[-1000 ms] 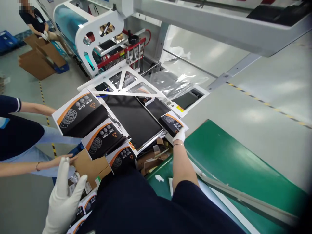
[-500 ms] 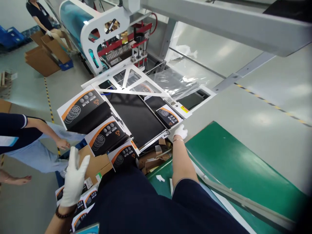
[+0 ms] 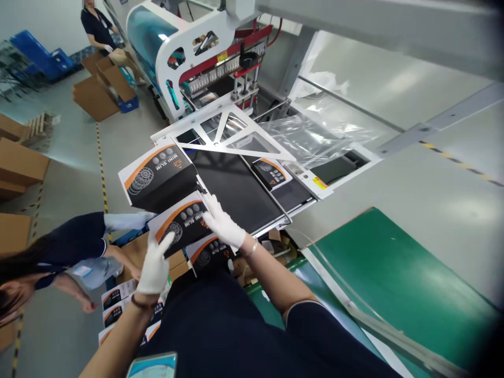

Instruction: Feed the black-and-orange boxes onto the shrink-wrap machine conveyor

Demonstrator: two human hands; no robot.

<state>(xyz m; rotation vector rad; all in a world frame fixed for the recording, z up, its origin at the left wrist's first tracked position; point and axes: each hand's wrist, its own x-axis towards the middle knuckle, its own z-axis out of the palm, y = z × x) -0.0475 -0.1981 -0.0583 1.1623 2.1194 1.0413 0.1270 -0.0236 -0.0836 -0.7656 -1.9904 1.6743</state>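
A black-and-white printed carton with an orange stripe and the words MINI SLIM lies between my hands, left of the machine's belt. At its near-left end is my left hand, in a white glove, with the thumb over its printed face. My right hand, gloved as well, grips its right end, fingers along the edge. Above it rests a similar carton, and below it another carton. On the black belt, one more carton lies partly beneath the white frame.
Clear film stretches across the wrapping machine. A green table stands at my right. A co-worker leans in at left over small boxes. Another person stands behind brown cartons.
My right hand has moved left from the belt carton to the middle carton. My left hand has come onto that carton too. The belt carton has slid toward the frame; the co-worker has leaned in.
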